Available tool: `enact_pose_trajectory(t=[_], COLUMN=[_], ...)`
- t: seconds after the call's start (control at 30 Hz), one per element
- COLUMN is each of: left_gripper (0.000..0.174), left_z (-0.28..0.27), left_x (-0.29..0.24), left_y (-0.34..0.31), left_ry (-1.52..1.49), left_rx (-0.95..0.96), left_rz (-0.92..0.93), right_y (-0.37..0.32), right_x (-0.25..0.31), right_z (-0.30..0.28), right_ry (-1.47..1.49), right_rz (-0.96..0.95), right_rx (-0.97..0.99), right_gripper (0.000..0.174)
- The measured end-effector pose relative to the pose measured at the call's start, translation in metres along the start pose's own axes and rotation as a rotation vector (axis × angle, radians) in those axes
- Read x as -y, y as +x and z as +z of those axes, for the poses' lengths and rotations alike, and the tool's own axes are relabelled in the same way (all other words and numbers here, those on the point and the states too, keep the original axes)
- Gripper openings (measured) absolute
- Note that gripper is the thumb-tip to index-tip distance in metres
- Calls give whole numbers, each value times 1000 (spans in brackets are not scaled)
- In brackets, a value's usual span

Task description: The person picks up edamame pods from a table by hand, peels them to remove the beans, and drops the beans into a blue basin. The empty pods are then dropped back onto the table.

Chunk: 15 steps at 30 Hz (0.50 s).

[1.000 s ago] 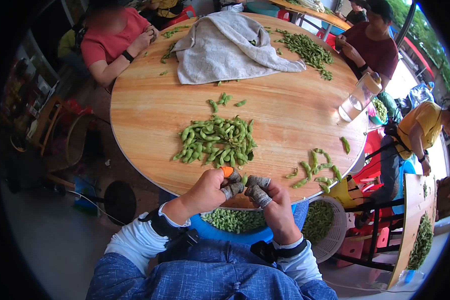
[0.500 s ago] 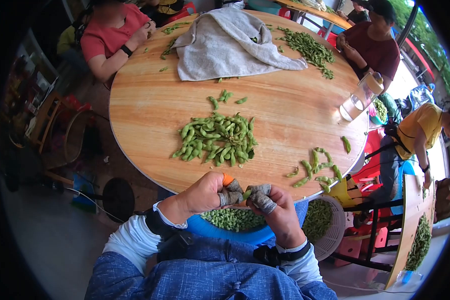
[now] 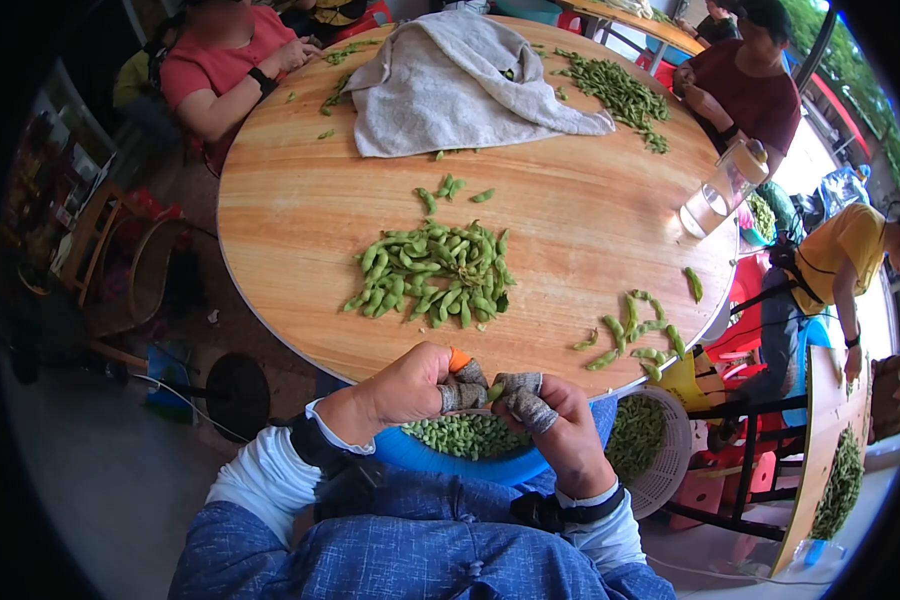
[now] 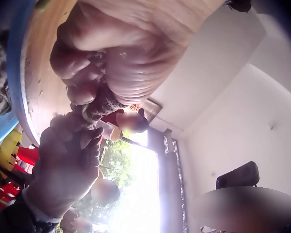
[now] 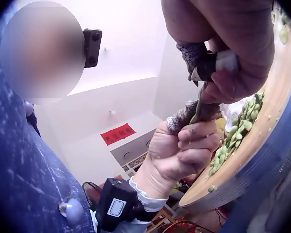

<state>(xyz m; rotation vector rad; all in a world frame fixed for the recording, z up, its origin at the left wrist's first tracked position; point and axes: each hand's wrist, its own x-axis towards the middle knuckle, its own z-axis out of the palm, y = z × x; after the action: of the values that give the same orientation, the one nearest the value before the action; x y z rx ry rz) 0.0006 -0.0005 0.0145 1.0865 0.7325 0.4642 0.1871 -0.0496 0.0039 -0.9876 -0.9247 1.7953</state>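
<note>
Over the near table edge, my left hand (image 3: pixel 398 388) and right hand (image 3: pixel 562 425) meet fingertip to fingertip. Both pinch one green edamame pod (image 3: pixel 495 391) between thumb and forefinger. Grey cloth covers wrap those fingertips, and the left hand also has an orange band. In the right wrist view the pod (image 5: pixel 197 110) runs between the two hands, partly hidden by fingers. Below them sits a blue basin (image 3: pixel 518 470) of shelled beans (image 3: pixel 460 435). A heap of pods (image 3: pixel 430 275) lies on the table just beyond my hands.
The round wooden table (image 3: pixel 300 230) carries a grey towel (image 3: pixel 450 90), a water bottle (image 3: pixel 720 195), loose pods (image 3: pixel 625 330) at right and another heap (image 3: pixel 615 95) farther back. A white basket (image 3: pixel 675 450) stands right of the basin. Other people sit around the table.
The pod, earlier poking up above the fingertips, now lies lower between them. My hands have otherwise barely moved. At right, the person in yellow has lowered an arm to the board.
</note>
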Motion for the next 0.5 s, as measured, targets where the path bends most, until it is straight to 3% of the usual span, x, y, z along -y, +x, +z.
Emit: enact_pose_trajectory(t=[0.17,0.37,0.4,0.5], left_gripper=[7,8,11,16], left_z=[-1,-4,-4,12], left_x=[1,10,9,18], left_y=[1,1,1,4], left_ry=[102,-2,49,327], left_rx=[23,20,20,-205], left_rz=[-1,-80,-62,270], right_y=[0,5,7,7], right_x=[-2,-8,-11,-6], right_z=[1,0,-1,2], right_ry=[-69,-59,-68,-35], right_rz=[-36,-52,-36,-48], right_rx=[-7,-17,-26,-121], right_gripper=[17,12,12,12])
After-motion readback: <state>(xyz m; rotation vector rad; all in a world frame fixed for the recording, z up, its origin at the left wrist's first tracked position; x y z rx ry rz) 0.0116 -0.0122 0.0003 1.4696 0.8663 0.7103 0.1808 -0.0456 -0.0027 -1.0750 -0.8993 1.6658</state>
